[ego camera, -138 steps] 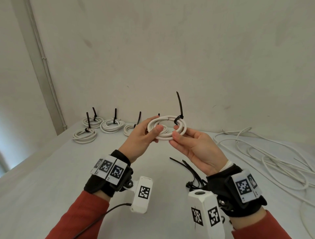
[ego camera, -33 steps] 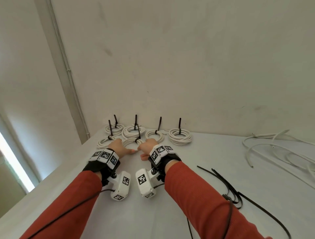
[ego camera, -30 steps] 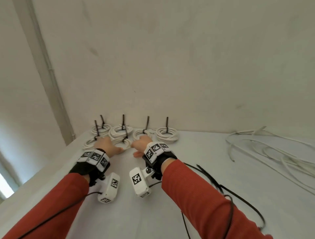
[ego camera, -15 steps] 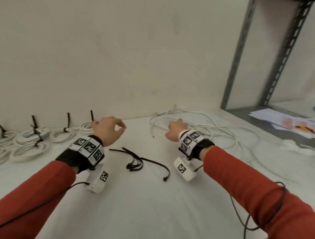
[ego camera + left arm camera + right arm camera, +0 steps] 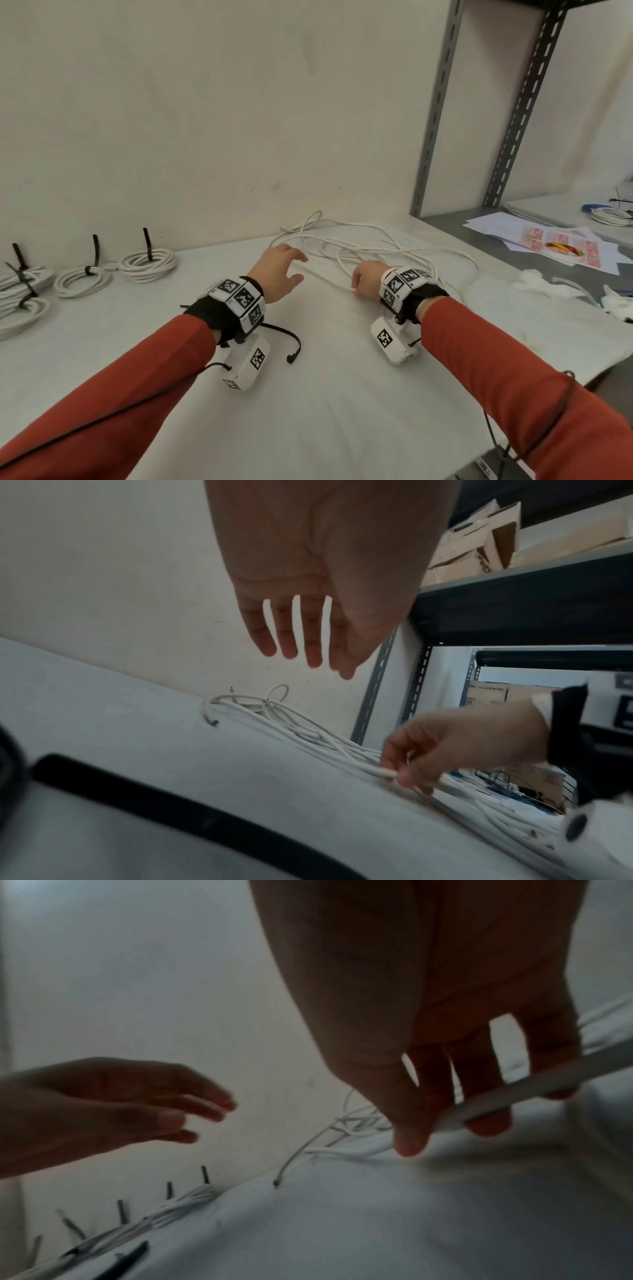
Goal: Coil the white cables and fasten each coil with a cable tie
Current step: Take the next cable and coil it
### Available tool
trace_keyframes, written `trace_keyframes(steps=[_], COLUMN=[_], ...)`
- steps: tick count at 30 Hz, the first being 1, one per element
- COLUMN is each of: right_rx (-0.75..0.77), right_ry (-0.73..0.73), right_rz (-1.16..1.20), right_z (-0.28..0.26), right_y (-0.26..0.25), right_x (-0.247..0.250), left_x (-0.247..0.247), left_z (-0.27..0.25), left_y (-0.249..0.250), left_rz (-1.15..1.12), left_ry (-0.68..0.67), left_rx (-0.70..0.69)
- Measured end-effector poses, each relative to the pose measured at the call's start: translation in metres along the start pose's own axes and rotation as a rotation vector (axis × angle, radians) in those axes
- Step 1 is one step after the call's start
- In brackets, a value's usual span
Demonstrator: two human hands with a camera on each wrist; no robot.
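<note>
Right hand (image 5: pixel 365 278) pinching white cable (image 5: pixel 329 280), long axis slanting toward upper left; left hand (image 5: pixel 278 275) spread, holding nothing, above bare tabletop (image 5: pixel 342 394) centre frame.

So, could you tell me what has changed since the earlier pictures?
Both hands let go of the tied coil and moved right. The right hand now pinches a loose white cable; the left hand hovers open. The tied coils stay by the wall.

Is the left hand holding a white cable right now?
No, the left hand hangs open and empty above the table, while the right hand pinches a white cable.
</note>
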State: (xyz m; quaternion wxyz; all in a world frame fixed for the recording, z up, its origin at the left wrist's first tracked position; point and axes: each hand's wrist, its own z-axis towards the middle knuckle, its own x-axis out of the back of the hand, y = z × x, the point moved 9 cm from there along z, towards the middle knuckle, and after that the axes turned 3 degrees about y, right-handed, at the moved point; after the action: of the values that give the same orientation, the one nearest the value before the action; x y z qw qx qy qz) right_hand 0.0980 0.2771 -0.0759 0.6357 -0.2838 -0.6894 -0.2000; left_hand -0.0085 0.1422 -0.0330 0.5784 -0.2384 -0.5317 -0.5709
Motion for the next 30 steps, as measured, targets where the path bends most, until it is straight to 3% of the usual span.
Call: trace_keyframes(steps=[5, 9, 15, 21, 30], right_rx=[0.180, 0.346, 0.465, 0.455, 0.363], right_ry=[0.261, 0.544, 0.716, 0.766, 0.643], right_rz=[0.450, 0.418, 0.500, 0.806, 0.970], right_z=[-0.022, -0.058, -0.094, -0.102, -0.087], right_y=[-0.032, -0.050, -0.056, -0.026, -0.013], right_x=[0.074, 0.151, 0.203, 0.205, 0.181], left_x=[0.007, 0.059, 0.148, 0.233, 0.318], left_z=[0.016, 0.029, 0.022, 0.010, -0.028], left_y=[0.033, 0.044, 0.054, -0.009, -0.034], left_rz=[0.031, 0.007, 0.012, -0.402, -0.377], left_ry=[0.016, 0.236, 0.527, 0.802, 1.035], left_rx=[-0.133, -0.132, -0.207, -0.002, 0.030])
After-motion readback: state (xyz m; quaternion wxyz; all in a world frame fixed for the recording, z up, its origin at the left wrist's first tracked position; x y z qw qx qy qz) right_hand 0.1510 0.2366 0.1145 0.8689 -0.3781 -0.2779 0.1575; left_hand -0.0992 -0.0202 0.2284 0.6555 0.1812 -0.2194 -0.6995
